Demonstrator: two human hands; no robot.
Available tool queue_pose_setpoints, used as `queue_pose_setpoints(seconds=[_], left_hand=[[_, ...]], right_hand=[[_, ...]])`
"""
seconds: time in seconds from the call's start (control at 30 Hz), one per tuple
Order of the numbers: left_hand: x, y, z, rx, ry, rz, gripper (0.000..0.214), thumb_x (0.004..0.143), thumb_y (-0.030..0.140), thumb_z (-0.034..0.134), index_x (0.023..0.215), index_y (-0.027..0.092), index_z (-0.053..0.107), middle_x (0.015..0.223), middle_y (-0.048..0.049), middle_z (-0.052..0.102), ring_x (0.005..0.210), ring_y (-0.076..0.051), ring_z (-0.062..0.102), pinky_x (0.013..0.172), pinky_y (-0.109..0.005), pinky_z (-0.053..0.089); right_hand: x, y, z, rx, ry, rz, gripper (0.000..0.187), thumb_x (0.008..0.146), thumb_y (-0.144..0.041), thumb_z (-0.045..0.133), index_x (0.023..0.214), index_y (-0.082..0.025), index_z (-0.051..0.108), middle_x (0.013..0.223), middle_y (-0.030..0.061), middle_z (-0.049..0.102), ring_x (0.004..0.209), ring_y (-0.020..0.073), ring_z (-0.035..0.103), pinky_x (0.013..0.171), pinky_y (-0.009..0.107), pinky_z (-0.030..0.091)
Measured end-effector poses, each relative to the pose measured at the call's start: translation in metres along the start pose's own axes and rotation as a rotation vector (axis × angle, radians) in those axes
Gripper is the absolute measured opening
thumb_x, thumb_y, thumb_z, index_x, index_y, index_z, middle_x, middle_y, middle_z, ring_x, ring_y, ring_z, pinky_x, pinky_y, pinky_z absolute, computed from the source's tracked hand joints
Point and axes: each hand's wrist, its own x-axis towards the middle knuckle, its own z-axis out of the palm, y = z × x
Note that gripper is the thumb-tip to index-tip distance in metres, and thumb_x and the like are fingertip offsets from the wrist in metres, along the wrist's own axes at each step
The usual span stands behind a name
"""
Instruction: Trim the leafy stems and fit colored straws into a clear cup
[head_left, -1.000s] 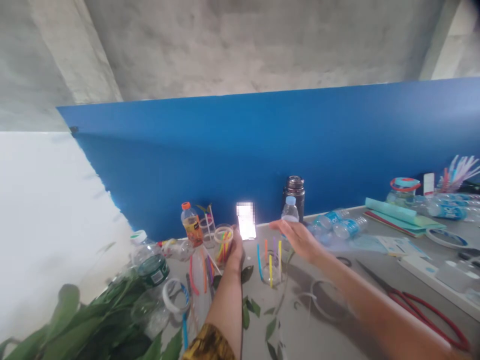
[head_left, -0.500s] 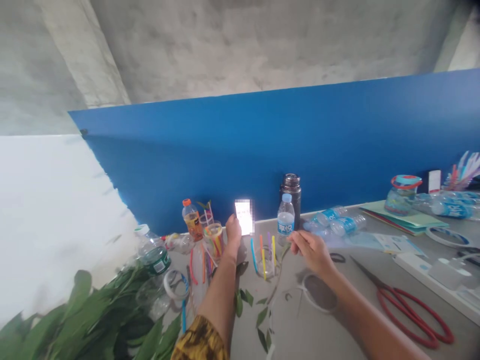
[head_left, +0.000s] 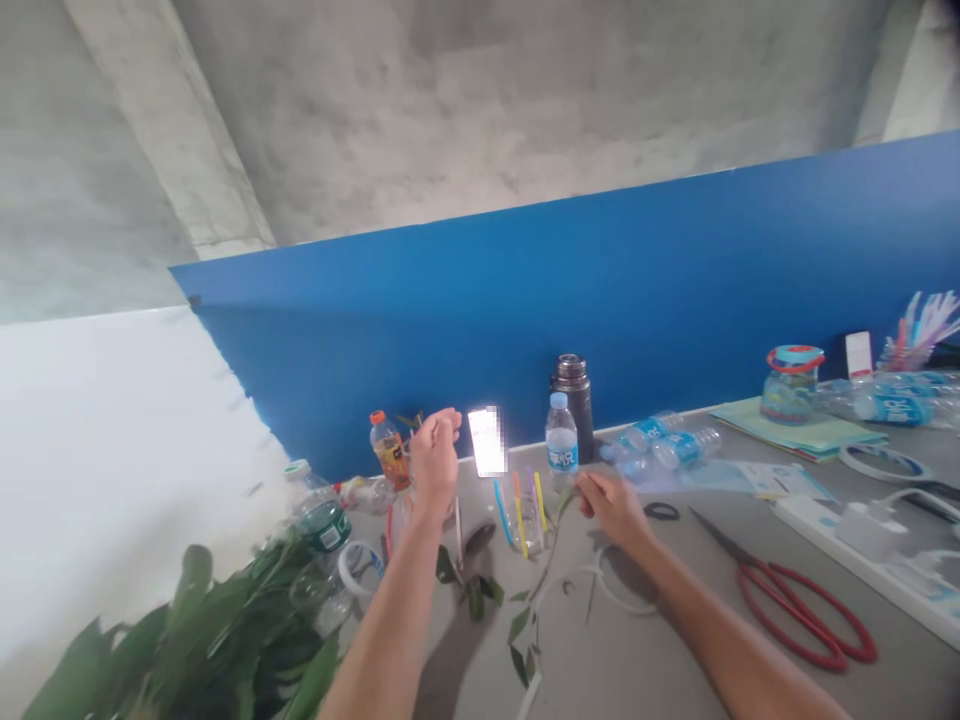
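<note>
My left hand (head_left: 437,460) is raised just left of a lit phone (head_left: 487,442), which leans upright against the blue wall. Its fingers are loosely bent, apart from the phone, with nothing visible in them. My right hand (head_left: 611,508) has its fingertips pinched together beside the upper end of a thin leafy stem (head_left: 546,560); whatever they grip is too small to make out. Between the hands stands a clear cup (head_left: 529,528) with colored straws. A blue-capped water bottle (head_left: 562,440) stands behind the right fingertips.
Red-handled scissors (head_left: 799,605) and a white power strip (head_left: 874,555) lie at right. Crumpled bottles (head_left: 686,447) lie behind the right hand, beside a dark thermos (head_left: 573,405). At left are large leaves (head_left: 187,640), a green-labelled bottle (head_left: 322,515) and an orange-capped bottle (head_left: 390,455).
My left hand has let go of the phone and moved left and up, leaving it against the wall. My right hand stays pinched in nearly the same place. The view has shifted slightly.
</note>
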Motion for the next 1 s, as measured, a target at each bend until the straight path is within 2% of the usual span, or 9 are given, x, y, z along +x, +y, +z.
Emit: queue_pose_setpoints(seconds=[0.07, 0.13, 0.23, 0.3, 0.43, 0.63, 0.77, 0.83, 1.0], left_hand=[[-0.032, 0.007, -0.016, -0.028, -0.039, -0.029, 0.034, 0.091, 0.045, 0.054, 0.100, 0.018, 0.072, 0.097, -0.0105, 0.076, 0.094, -0.024, 0.073, 0.083, -0.036, 0.059], [-0.065, 0.000, -0.026, -0.009, -0.105, -0.130, 0.032, 0.086, 0.046, 0.060, 0.095, 0.018, 0.072, 0.090, -0.0090, 0.075, 0.085, -0.023, 0.072, 0.074, -0.034, 0.059], [-0.101, -0.029, -0.026, 0.028, -0.140, -0.297, 0.032, 0.074, 0.040, 0.066, 0.097, 0.017, 0.071, 0.088, -0.0090, 0.075, 0.082, -0.024, 0.072, 0.065, -0.032, 0.057], [-0.113, -0.051, -0.021, 0.102, -0.162, -0.321, 0.029, 0.074, 0.035, 0.063, 0.096, 0.017, 0.070, 0.090, -0.0099, 0.076, 0.079, -0.024, 0.071, 0.067, -0.034, 0.056], [-0.123, -0.082, -0.013, 0.201, -0.167, -0.190, 0.023, 0.079, 0.031, 0.060, 0.096, 0.019, 0.070, 0.094, -0.0107, 0.076, 0.091, -0.026, 0.072, 0.089, -0.042, 0.056], [-0.134, -0.100, -0.012, 0.221, -0.207, -0.135, 0.038, 0.085, 0.026, 0.058, 0.122, 0.018, 0.066, 0.110, -0.0118, 0.075, 0.104, -0.025, 0.071, 0.097, -0.042, 0.054], [-0.136, -0.096, -0.010, 0.224, -0.232, -0.116, 0.037, 0.087, 0.027, 0.061, 0.122, 0.020, 0.067, 0.118, -0.0126, 0.073, 0.111, -0.025, 0.069, 0.097, -0.040, 0.054], [-0.135, -0.093, -0.008, 0.203, -0.248, -0.111, 0.040, 0.085, 0.028, 0.065, 0.124, 0.019, 0.066, 0.125, -0.0139, 0.071, 0.115, -0.026, 0.067, 0.098, -0.040, 0.053], [-0.136, -0.090, -0.002, 0.178, -0.256, -0.107, 0.044, 0.084, 0.031, 0.069, 0.126, 0.018, 0.065, 0.129, -0.0148, 0.068, 0.119, -0.026, 0.065, 0.102, -0.041, 0.051]], right_hand=[[0.001, 0.004, 0.000, -0.010, 0.013, 0.018, 0.055, 0.096, -0.061, 0.041, 0.072, -0.020, 0.069, 0.056, 0.0039, 0.066, 0.056, 0.0196, 0.062, 0.062, 0.029, 0.046], [0.003, 0.008, 0.001, -0.025, 0.020, 0.025, 0.056, 0.095, -0.061, 0.040, 0.072, -0.020, 0.069, 0.057, 0.0043, 0.067, 0.056, 0.0196, 0.062, 0.060, 0.029, 0.045], [0.003, 0.011, 0.002, -0.050, 0.017, 0.031, 0.055, 0.094, -0.063, 0.039, 0.069, -0.021, 0.066, 0.056, 0.0042, 0.066, 0.056, 0.0199, 0.062, 0.060, 0.029, 0.045], [0.001, 0.012, 0.004, -0.054, -0.003, 0.036, 0.054, 0.093, -0.063, 0.041, 0.068, -0.022, 0.064, 0.054, 0.0036, 0.064, 0.055, 0.0200, 0.062, 0.059, 0.029, 0.045], [-0.006, 0.006, 0.007, -0.057, -0.065, -0.001, 0.049, 0.093, -0.058, 0.044, 0.062, -0.024, 0.056, 0.050, 0.0012, 0.059, 0.052, 0.0183, 0.058, 0.057, 0.027, 0.043], [-0.012, 0.000, 0.014, -0.155, -0.103, -0.045, 0.043, 0.094, -0.045, 0.048, 0.058, -0.023, 0.054, 0.054, -0.0010, 0.057, 0.055, 0.0157, 0.055, 0.060, 0.028, 0.040], [-0.013, 0.002, 0.026, -0.124, -0.072, -0.067, 0.026, 0.086, -0.040, 0.060, 0.095, -0.020, 0.074, 0.084, 0.0033, 0.074, 0.076, 0.0193, 0.065, 0.071, 0.030, 0.048], [-0.013, 0.003, 0.032, -0.113, -0.091, -0.099, 0.039, 0.080, -0.037, 0.068, 0.115, -0.020, 0.073, 0.106, 0.0069, 0.075, 0.092, 0.0226, 0.067, 0.081, 0.033, 0.051], [-0.015, -0.001, 0.044, -0.191, -0.175, -0.168, 0.052, 0.074, -0.035, 0.079, 0.123, -0.019, 0.071, 0.119, 0.0111, 0.074, 0.114, 0.0308, 0.063, 0.100, 0.045, 0.049]])
